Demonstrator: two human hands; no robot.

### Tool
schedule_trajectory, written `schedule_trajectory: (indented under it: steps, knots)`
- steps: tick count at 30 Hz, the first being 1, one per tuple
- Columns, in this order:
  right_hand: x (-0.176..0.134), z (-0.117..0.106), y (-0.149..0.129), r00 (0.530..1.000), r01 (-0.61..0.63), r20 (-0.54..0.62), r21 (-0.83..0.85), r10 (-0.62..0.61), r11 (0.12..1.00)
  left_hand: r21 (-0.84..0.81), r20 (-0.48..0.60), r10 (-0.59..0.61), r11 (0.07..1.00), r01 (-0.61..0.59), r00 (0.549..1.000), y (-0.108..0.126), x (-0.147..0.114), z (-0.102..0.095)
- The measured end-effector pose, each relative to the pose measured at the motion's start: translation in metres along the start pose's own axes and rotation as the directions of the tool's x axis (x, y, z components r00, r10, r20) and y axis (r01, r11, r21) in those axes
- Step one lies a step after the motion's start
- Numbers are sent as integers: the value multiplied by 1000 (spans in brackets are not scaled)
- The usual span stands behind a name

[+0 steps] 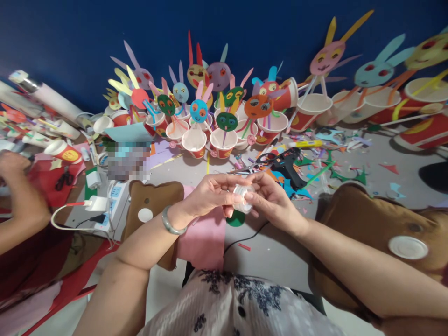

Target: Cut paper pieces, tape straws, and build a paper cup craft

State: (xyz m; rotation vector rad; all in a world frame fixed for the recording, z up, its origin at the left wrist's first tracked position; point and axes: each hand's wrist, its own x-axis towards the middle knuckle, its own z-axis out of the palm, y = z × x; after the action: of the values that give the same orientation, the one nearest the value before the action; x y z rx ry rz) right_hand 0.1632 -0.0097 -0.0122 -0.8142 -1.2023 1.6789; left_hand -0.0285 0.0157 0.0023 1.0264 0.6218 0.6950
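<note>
Head view: left hand (210, 197) and right hand (275, 201) meet above the table (280, 266), the grip of each narrowed on a small whitish roll (241, 198) between them. Possibly tape; glare blurs it. Step in hand, by my reading: two-handed fingertip work on the roll, thumbs to the near side. Next move calls for one steady grip while the other frees its fingertips. Writing: none legible. Red cup (66, 153) bears a yellow emblem; pink round tag (252, 139), marks too small.
</note>
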Motion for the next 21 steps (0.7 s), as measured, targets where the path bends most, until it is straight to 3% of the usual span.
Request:
schedule_trajectory:
  steps: [4,6,8,10,13,17,21]
  knots:
    - [1,-3,4,999,4,-47,-40,-6,999,-72,-26,-27,997,25,999,-2,2,2]
    - [2,-5,6,980,104,-153,-144,-126,984,-109,-79,-13,994,5,997,-4,3,3]
    - [2,-7,8,923,250,-216,-292,-318,923,-142,-121,1,990,-18,993,-6,4,4]
    - [2,-10,9,868,352,-165,-457,-467,816,-153,-125,-1,988,-18,992,-8,4,5]
    - [1,-12,11,849,387,-44,-626,-526,677,-143,-98,-12,990,-2,995,-8,4,3]
    - [1,-12,11,842,423,39,-668,-538,613,-75,-88,24,997,-31,996,-7,1,1]
    - [0,-12,8,826,470,107,-674,-554,570,129,-136,128,985,-111,982,-1,0,0]
